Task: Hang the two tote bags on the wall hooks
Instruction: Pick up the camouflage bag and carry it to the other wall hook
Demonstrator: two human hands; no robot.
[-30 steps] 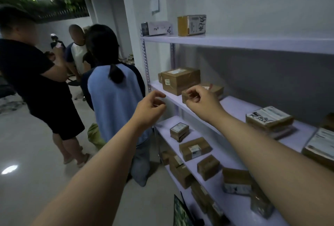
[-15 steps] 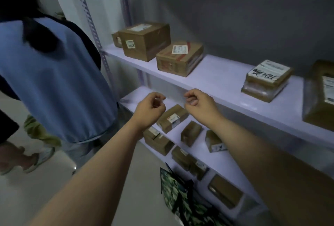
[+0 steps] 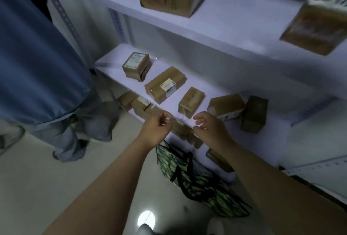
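Tote bag [image 3: 197,182], camo w/ black straps, lies on floor at lower centre of frame, under the shelf [image 3: 221,28]. Left hand [image 3: 156,128] loosely curled, right hand [image 3: 210,127] half open, both empty. Step: pickup not begun; next, probably reach down for straps.

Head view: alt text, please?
Both bare hands, left hand and right hand, hover empty above a camouflage tote bag on the floor beside a shelf of cardboard boxes. Another person stands left.
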